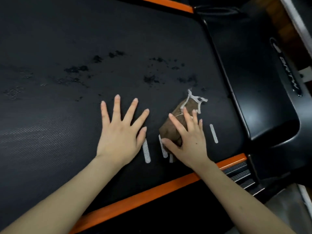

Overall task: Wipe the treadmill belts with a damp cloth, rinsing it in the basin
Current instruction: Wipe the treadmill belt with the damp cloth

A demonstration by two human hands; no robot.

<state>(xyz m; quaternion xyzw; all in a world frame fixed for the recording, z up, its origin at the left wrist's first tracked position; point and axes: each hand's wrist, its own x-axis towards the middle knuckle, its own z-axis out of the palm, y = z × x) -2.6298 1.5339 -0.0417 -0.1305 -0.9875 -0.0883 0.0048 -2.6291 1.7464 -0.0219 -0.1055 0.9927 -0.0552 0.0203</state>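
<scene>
Along the near edge of the treadmill ran an orange side rail (143, 195), and both bare forearms reached over it onto the black textured belt (50, 124). Just past the rail, the left hand (118, 132) lay flat on the belt with all its fingers spread wide, holding nothing. Beside it, slightly apart, the right hand (187, 142) pressed down on a crumpled brown cloth (173, 124), its fingers straight across the top and its thumb stretched out to the side against the cloth's near end. The cloth sat on the belt near the right-hand end, and a frayed white trim (196, 100) trailed from its far tip. Short white strip markings (146, 152) showed on the belt around the hands. Farther out, dark wet patches (76, 69) were scattered across the belt. To the right stood the glossy black motor cover (253, 73) with pale lettering, and at the far side a second orange rail (168, 3) crossed the top.
</scene>
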